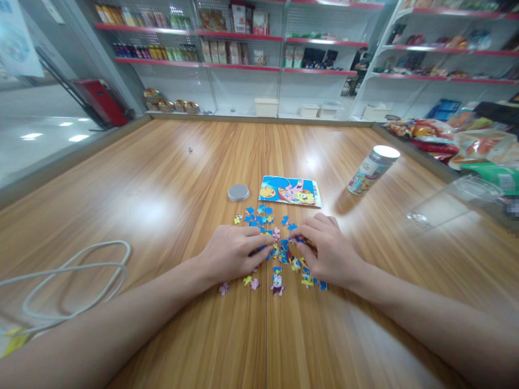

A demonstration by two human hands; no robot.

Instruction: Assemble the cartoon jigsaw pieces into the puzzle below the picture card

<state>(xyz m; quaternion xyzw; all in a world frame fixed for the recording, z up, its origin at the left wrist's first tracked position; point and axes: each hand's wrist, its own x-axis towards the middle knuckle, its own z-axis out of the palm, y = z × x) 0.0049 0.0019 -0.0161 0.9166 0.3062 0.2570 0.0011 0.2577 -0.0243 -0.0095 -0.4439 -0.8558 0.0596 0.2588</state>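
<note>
Puzzle pieces [259,219] lie loose on the table [194,335] between, beneath and beyond the hands, turned in many directions. One face piece [277,284] sits on the near side, between the wrists—its long axis running away from the person, eyes toward the far end. Left hand [237,249] is half-curled, right hand [326,249] loosely bent, fingertips at the pieces—whether either grips one, I cannot tell.
</note>
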